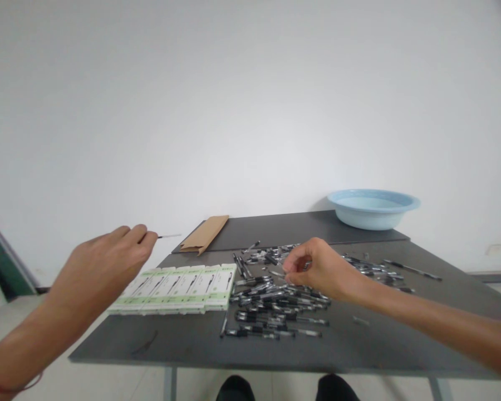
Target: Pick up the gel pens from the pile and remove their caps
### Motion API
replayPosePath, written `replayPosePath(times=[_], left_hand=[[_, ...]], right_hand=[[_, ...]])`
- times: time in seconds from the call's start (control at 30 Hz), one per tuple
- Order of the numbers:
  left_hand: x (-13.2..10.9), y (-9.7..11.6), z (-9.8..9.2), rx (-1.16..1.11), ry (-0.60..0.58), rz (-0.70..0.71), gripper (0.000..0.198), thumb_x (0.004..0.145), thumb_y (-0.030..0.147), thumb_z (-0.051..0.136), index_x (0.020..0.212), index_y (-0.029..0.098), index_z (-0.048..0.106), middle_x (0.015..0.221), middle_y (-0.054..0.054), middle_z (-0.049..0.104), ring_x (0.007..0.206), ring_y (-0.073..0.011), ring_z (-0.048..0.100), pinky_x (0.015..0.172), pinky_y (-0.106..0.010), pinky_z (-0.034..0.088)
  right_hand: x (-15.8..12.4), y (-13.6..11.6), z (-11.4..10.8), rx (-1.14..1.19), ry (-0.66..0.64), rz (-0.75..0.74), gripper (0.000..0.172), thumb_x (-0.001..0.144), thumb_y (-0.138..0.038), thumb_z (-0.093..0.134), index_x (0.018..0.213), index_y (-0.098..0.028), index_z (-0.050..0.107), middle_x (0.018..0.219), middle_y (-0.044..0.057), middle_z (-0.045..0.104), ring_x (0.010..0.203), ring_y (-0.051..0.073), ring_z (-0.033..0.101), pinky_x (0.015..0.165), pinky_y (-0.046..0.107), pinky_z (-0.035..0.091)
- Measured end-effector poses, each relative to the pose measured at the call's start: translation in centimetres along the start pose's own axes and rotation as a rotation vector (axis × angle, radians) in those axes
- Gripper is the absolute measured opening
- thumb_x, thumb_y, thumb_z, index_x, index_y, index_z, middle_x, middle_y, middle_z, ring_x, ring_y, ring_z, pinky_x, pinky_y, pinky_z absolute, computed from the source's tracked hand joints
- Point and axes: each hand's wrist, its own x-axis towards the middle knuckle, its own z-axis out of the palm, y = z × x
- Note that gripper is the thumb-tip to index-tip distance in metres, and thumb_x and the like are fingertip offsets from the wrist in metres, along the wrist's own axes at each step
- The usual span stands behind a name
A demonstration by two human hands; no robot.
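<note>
My left hand (127,250) is raised above the row of boxes, its fingers closed on a thin pen refill (169,236). The refill points right, dark near the fingers and pale toward the tip. My right hand (311,264) hovers over the pile of pens, thumb and fingertips pinched together. A small clear piece lies at those fingertips, too small to name. Below it, many black-and-clear gel pens (275,301) lie in a loose heap. White-and-green pen boxes (192,284) with pen pictures lie side by side left of the heap.
A brown paper envelope (206,233) rests at the back left of the dark table (183,345). At the back right stands a light blue basin (372,210). More pens (371,270) lie right of my hand, with one long pen (413,269) apart. Behind is a white wall.
</note>
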Motion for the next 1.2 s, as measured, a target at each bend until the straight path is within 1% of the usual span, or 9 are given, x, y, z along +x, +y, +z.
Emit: replayPosePath(times=[0.1,0.17,0.27,0.33,0.43,0.6,0.7,0.97,1.2], left_hand=[[0.3,1.7,-0.7,0.168,-0.039,0.069,0.036,0.093,-0.002,0.039,0.108,0.015,0.066,0.102,-0.009,0.065,0.090,-0.0268,0.062,0.064,-0.036,0.047],[0.2,1.6,-1.0,0.234,-0.053,-0.019,0.033,0.096,0.001,0.035,0.104,0.014,0.064,0.099,-0.009,0.064,0.088,-0.0271,0.064,0.059,-0.035,0.044],[0.0,-0.2,-0.8,0.343,-0.141,-0.234,0.038,0.101,0.006,0.023,0.090,0.013,0.059,0.087,-0.009,0.061,0.075,-0.0260,0.064,0.053,-0.033,0.038],[-0.1,-1.1,-0.4,0.362,-0.187,-0.263,0.039,0.101,0.007,0.021,0.088,0.013,0.058,0.084,-0.008,0.060,0.070,-0.0251,0.063,0.054,-0.033,0.038],[0.3,0.1,-0.1,0.264,-0.136,-0.109,0.032,0.096,0.001,0.031,0.097,0.011,0.061,0.092,-0.011,0.062,0.082,-0.0279,0.065,0.061,-0.035,0.045],[1.0,6.8,-0.4,0.052,0.038,0.114,0.038,0.089,-0.006,0.037,0.098,0.013,0.069,0.090,-0.013,0.067,0.082,-0.0287,0.065,0.064,-0.039,0.050],[1.0,9.5,-0.3,-0.010,0.117,0.241,0.039,0.088,-0.006,0.040,0.107,0.012,0.069,0.095,-0.013,0.069,0.086,-0.0279,0.065,0.070,-0.040,0.053],[0.7,11.3,0.2,0.088,0.279,0.381,0.031,0.083,-0.006,0.048,0.097,0.014,0.067,0.086,-0.008,0.066,0.076,-0.0241,0.062,0.064,-0.037,0.051],[0.9,12.0,0.5,0.080,0.258,0.409,0.028,0.081,-0.005,0.050,0.093,0.015,0.065,0.085,-0.007,0.065,0.074,-0.0239,0.061,0.061,-0.037,0.050]], right_hand=[[0.1,0.1,-0.2,-0.026,0.013,-0.003,0.004,0.070,-0.022,0.075,0.068,-0.019,0.074,0.066,0.002,0.071,0.064,0.018,0.063,0.057,0.028,0.044],[0.1,0.5,-0.6,-0.046,0.021,-0.006,0.003,0.070,-0.022,0.075,0.070,-0.019,0.075,0.067,0.003,0.072,0.065,0.019,0.064,0.057,0.028,0.045],[0.1,1.4,-1.7,-0.058,0.024,0.021,0.006,0.069,-0.023,0.075,0.072,-0.018,0.076,0.067,0.004,0.073,0.066,0.020,0.065,0.059,0.029,0.047],[0.0,2.0,-2.2,-0.059,0.022,0.048,0.008,0.069,-0.025,0.076,0.073,-0.018,0.076,0.067,0.004,0.073,0.067,0.021,0.066,0.060,0.030,0.047],[-0.2,2.3,-2.1,-0.063,0.013,0.053,0.009,0.071,-0.027,0.076,0.074,-0.018,0.076,0.070,0.005,0.074,0.069,0.022,0.066,0.062,0.031,0.048],[-0.9,1.2,-0.8,-0.080,-0.026,-0.003,0.006,0.075,-0.025,0.074,0.074,-0.020,0.077,0.073,0.003,0.075,0.068,0.020,0.066,0.060,0.030,0.047],[-1.4,0.5,-0.3,-0.079,-0.053,-0.012,0.004,0.075,-0.022,0.074,0.072,-0.020,0.076,0.073,0.003,0.075,0.066,0.019,0.065,0.059,0.029,0.047],[-2.2,-0.3,0.2,-0.097,-0.021,-0.038,0.006,0.075,-0.016,0.077,0.071,-0.020,0.076,0.072,0.002,0.074,0.063,0.016,0.062,0.058,0.029,0.046],[-2.2,-0.3,0.5,-0.096,-0.042,-0.024,0.005,0.075,-0.017,0.077,0.074,-0.021,0.076,0.076,0.001,0.074,0.065,0.016,0.063,0.060,0.028,0.047]])
